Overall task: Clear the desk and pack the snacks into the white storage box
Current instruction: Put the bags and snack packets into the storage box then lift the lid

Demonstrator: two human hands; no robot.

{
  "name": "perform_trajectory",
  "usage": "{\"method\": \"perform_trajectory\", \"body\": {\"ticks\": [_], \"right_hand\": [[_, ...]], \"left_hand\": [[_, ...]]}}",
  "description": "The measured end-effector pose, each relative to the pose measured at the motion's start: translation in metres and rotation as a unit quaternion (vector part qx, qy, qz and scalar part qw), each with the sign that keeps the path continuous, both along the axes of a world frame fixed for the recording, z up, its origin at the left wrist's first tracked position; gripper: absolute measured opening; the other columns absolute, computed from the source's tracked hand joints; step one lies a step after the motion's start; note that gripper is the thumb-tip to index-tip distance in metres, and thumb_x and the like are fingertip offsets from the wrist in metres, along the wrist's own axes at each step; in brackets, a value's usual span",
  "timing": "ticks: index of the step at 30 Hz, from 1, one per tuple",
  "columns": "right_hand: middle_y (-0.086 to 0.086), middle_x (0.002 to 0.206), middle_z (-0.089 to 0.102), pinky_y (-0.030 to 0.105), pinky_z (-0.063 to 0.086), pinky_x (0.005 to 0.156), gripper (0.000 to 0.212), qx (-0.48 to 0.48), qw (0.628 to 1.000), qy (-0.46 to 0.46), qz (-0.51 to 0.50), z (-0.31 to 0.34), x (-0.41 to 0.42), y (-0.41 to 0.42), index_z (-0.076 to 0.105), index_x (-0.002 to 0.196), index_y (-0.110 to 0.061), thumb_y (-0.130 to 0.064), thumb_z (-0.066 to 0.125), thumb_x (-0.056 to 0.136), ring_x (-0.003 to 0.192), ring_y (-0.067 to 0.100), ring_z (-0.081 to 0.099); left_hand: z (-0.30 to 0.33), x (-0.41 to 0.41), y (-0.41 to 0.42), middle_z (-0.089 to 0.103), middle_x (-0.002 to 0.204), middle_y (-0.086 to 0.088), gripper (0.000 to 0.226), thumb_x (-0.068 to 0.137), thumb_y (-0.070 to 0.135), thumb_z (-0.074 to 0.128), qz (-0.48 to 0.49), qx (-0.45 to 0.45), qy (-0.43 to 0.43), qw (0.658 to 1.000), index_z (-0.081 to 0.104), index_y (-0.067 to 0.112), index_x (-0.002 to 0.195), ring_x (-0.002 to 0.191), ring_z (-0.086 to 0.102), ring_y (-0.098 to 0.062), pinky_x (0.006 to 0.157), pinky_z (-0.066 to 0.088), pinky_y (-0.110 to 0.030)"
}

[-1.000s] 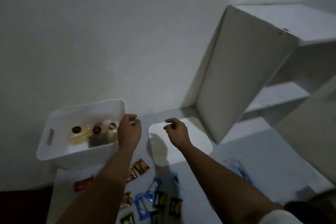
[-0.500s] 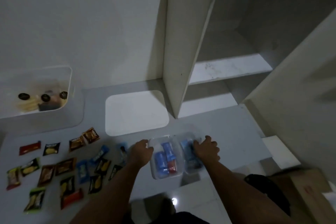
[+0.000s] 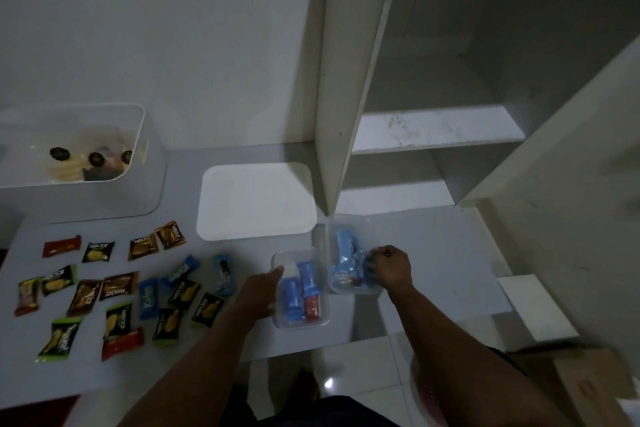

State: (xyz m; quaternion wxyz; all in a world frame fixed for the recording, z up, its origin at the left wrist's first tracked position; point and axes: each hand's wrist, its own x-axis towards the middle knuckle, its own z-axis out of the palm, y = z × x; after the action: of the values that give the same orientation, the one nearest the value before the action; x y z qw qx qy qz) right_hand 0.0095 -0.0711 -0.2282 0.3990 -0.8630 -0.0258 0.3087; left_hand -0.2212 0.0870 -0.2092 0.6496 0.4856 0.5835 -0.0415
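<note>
2 bare forearms reach in from the bottom edge, with no sleeves, watch, bands or rings showing on them. The left hand [image 3: 260, 293] and the right hand [image 3: 390, 267] are both uncovered, no gloves. The light is dim, so fine detail on the fingers is hard to make out. Below the arms, at the bottom centre, lies dark clothing [image 3: 332, 409], black or near black; its cut cannot be told. A dark foot or shoe [image 3: 306, 383] shows just above it on the tiled floor
</note>
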Motion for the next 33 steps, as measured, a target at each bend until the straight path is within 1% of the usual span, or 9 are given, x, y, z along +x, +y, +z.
{"method": "perform_trajectory", "body": {"ticks": [4,8,10,13,16,20,23,25,33], "right_hand": [[0.015,0.091,0.076,0.043,0.065,0.071,0.014,0.029,0.997,0.039,0.063,0.02,-0.021,0.026,0.076,0.09,-0.001,-0.014,0.069,0.092,0.084,0.032,0.075],[0.015,0.079,0.07,0.044,0.062,0.067,0.014,-0.01,0.987,0.104,0.118,0.01,-0.056,0.033,0.067,0.072,-0.01,-0.019,0.071,0.083,0.069,0.032,0.07],[0.009,0.095,0.071,0.051,0.063,0.082,0.014,-0.015,0.985,0.102,0.135,0.001,-0.066,0.032,0.068,0.088,-0.017,-0.026,0.068,0.077,0.088,0.03,0.071],[0.006,0.127,0.062,0.045,0.058,0.098,0.043,0.012,0.98,0.122,0.158,0.006,-0.074,0.037,0.057,0.131,-0.018,-0.02,0.065,0.089,0.113,0.029,0.066],[0.011,0.135,0.061,0.042,0.056,0.101,0.048,0.019,0.976,0.116,0.184,0.009,-0.077,0.044,0.051,0.141,-0.013,-0.017,0.065,0.095,0.117,0.028,0.065],[0.013,0.134,0.065,0.043,0.053,0.103,0.028,0.044,0.974,0.094,0.202,0.019,-0.088,0.066,0.059,0.125,-0.017,-0.022,0.066,0.098,0.113,0.027,0.066],[0.011,0.13,0.066,0.042,0.052,0.104,0.024,0.059,0.976,0.042,0.204,0.039,-0.099,0.105,0.056,0.123,-0.021,-0.028,0.062,0.101,0.11,0.026,0.065],[0.01,0.134,0.066,0.043,0.051,0.106,0.037,0.074,0.976,0.008,0.205,0.056,-0.107,0.142,0.056,0.134,-0.018,-0.035,0.06,0.101,0.117,0.027,0.065],[0.007,0.146,0.057,0.032,0.047,0.101,0.07,0.178,0.953,-0.085,0.23,0.163,-0.171,0.334,0.038,0.153,-0.022,-0.05,0.064,0.095,0.127,0.026,0.06]], "left_hand": [[0.006,0.003,-0.001,0.068,0.106,-0.01,0.063,0.088,0.074,0.055,0.023,-0.026,-0.01,0.999,0.062,0.014,0.106,0.098,0.068,-0.028,0.078,0.057,-0.038],[0.002,0.005,0.003,0.075,0.104,-0.012,0.056,0.091,0.058,0.065,-0.02,-0.003,-0.009,1.0,0.07,0.006,0.109,0.096,0.073,-0.028,0.078,0.06,-0.039],[-0.007,0.002,0.005,0.076,0.104,-0.014,0.044,0.093,0.042,0.068,-0.063,0.03,-0.001,0.998,0.071,0.004,0.113,0.093,0.075,-0.029,0.085,0.062,-0.046],[-0.014,-0.006,0.01,0.078,0.1,-0.013,0.033,0.087,0.027,0.078,-0.074,0.029,-0.012,0.997,0.072,0.008,0.113,0.087,0.077,-0.028,0.084,0.063,-0.049],[-0.018,-0.014,0.019,0.078,0.101,-0.015,0.056,0.068,0.025,0.091,-0.089,-0.001,-0.024,0.996,0.071,0.004,0.116,0.09,0.077,-0.032,0.087,0.061,-0.052],[-0.047,-0.023,0.046,0.076,0.112,-0.012,0.1,0.043,0.058,0.093,-0.088,0.04,-0.047,0.994,0.069,0.008,0.125,0.096,0.075,-0.028,0.089,0.061,-0.048],[-0.003,-0.028,0.072,0.073,0.123,-0.009,0.084,0.06,0.052,0.084,-0.053,0.108,-0.063,0.991,0.066,0.009,0.131,0.103,0.072,-0.023,0.097,0.057,-0.04],[0.046,-0.034,0.091,0.071,0.127,-0.008,0.091,0.061,0.057,0.081,-0.022,0.151,-0.076,0.985,0.062,0.01,0.137,0.105,0.071,-0.021,0.099,0.056,-0.037],[0.163,-0.091,0.252,0.057,0.146,-0.011,0.067,0.09,0.045,0.069,0.064,0.302,-0.096,0.946,0.053,0.011,0.146,0.129,0.058,-0.027,0.109,0.045,-0.033]]}}
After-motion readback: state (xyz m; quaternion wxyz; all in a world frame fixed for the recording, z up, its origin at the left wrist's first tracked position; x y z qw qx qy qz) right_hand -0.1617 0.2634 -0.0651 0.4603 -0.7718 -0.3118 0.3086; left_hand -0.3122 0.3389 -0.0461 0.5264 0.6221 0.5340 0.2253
